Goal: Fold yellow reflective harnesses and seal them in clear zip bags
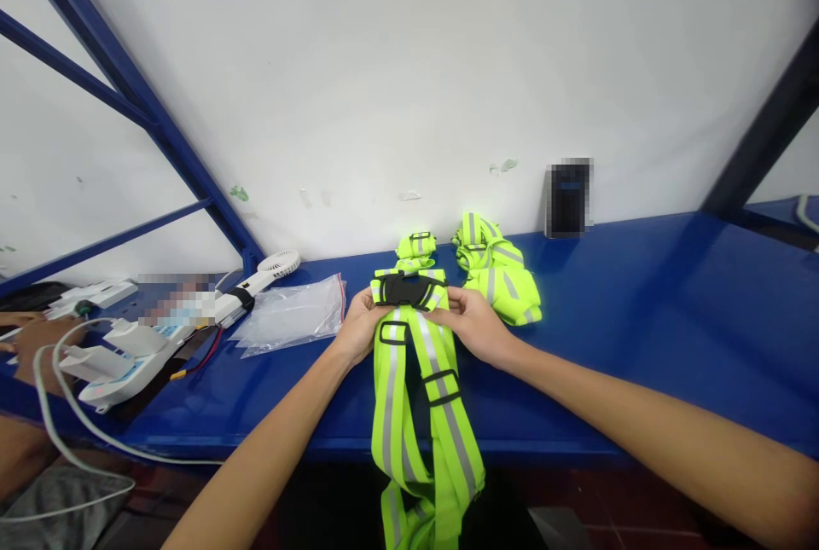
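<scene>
At the table's front edge: vest (389, 396) of yellow-green straps with grey stripes, its upper part over the blue table (640, 320), its lower part hanging past the edge.
Left hand (358, 327): thumb and fingers pinching the vest's upper end, left of the buckle.
Right hand (481, 327): thumb and fingers pinching the same end, right of the buckle.
Buckle (403, 291): black, lying across the vest between both hands.
Sliders: two, black; the left one (393, 342) sits higher than the right one (441, 375).
Bundles: a small one (415, 247) just behind the buckle, a larger one (502, 277) beyond the right hand, both yellow-green.
Bags (291, 315): clear, flat, left of the left hand.
Fan (280, 263): white, behind the bags.
Power strip (121, 388): white, plugs in it, left of the bags.
Box (566, 200): dark, upright by the wall (384, 64), blurred.
Co-worker's hand (44, 350): far left, its grip unclear.
</scene>
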{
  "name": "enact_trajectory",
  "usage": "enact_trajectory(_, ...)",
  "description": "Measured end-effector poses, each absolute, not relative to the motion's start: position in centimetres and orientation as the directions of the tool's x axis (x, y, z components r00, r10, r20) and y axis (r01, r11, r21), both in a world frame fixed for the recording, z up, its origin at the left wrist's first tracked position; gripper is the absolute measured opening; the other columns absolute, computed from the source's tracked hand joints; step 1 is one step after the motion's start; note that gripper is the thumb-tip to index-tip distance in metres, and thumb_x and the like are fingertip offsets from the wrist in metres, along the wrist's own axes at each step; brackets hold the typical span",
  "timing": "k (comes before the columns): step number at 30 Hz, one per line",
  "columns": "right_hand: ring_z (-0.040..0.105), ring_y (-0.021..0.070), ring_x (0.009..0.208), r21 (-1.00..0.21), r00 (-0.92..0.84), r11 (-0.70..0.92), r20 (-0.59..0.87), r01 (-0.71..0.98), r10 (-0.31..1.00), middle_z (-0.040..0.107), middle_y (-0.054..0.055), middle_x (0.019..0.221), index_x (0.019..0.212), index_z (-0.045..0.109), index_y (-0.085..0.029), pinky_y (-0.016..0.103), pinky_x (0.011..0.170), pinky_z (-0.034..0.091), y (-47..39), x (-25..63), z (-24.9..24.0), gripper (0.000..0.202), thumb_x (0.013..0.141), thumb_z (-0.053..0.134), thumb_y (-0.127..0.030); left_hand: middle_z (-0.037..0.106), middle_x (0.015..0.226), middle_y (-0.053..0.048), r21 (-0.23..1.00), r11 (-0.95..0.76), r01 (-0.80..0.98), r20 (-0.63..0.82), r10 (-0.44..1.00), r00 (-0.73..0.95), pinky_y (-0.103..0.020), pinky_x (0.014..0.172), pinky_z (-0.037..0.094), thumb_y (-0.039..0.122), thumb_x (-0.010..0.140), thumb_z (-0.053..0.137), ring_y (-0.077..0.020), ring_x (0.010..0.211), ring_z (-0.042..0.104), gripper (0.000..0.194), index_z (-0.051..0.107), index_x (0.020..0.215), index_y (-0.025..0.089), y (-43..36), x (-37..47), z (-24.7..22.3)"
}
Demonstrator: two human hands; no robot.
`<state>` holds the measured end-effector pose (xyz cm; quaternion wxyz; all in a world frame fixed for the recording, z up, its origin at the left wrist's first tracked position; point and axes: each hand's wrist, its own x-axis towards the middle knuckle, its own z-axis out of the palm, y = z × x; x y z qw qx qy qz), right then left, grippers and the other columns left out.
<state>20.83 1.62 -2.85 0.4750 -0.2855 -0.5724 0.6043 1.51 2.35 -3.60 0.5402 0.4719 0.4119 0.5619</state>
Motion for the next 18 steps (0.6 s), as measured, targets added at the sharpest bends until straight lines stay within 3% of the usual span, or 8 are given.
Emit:
enact_trajectory(8,0.067,0.0243,0.078,-0.954,-0.284,0.227,0.277,-0.196,0.918,0.073,0.003,0.084,0.091,0.07,-0.019,0.034,0.07,0.052,1.79,20.85,-3.35,0.023,0.072,0.07,-0.032,0.075,0.083,-0.007,0.99,-0.02,-0.139,0.036,0.993,0.114,-0.034,0.066,0.057,0.025,0.053,0.087,-0.025,0.075,0.071,0.044,0.071,0.093,0.014,1.95,1.53,-3.57)
enact_trajectory(13,0.066,0.0236,0.073,-0.957,-0.241,0.246,0.277,-0.153,0.93,0.073,0.003,0.079,0.084,0.07,-0.017,0.032,0.065,0.051,1.8,20.7,-3.56,0.015,0.072,0.068,-0.027,0.074,0.085,-0.007,0.991,-0.019,-0.135,0.041,0.985,0.167,-0.037,0.072,0.057,0.025,0.052,0.088,-0.0255,0.079,0.07,0.046,0.071,0.093,0.014,1.49,1.88,-3.33)
enact_trajectory(18,0.065,0.0218,0.068,-0.961,-0.244,0.226,0.261,-0.162,0.934,0.072,0.002,0.077,0.079,0.069,-0.018,0.031,0.062,0.05,1.42,20.51,-3.41,0.012,0.071,0.069,-0.026,0.074,0.086,-0.006,0.99,-0.097,-0.102,0.115,0.975,0.19,-0.033,0.076,0.055,0.022,0.049,0.089,-0.0224,0.079,0.069,0.049,0.071,0.093,0.013,1.39,1.76,-3.55)
